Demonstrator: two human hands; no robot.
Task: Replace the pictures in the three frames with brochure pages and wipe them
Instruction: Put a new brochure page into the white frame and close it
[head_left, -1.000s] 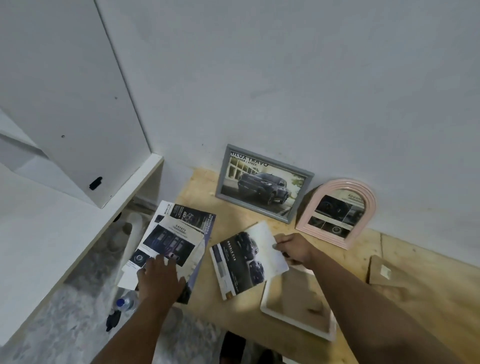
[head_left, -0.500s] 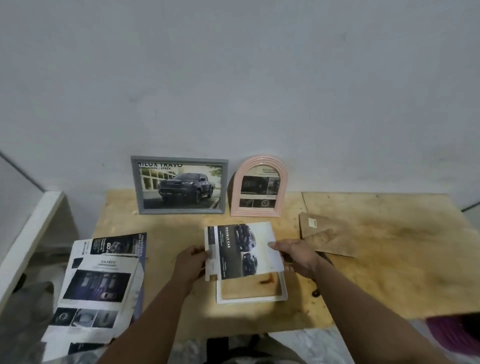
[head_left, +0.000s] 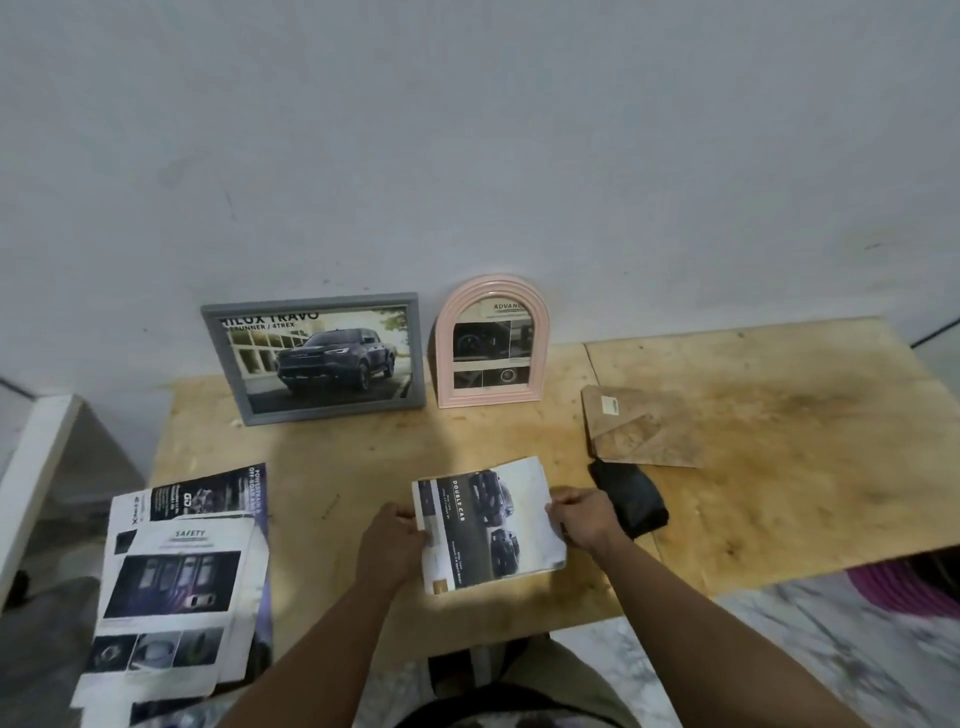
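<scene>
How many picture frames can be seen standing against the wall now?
2: the grey frame stands at the left and the pink arched frame just to its right. A third may lie hidden under the brochure page that both hands hold.

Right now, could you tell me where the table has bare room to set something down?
The widest bare patch is the right end of the plywood table, beyond the brown backing board. A smaller one lies between the grey frame and the brochure pile. The front middle is crowded.
</scene>
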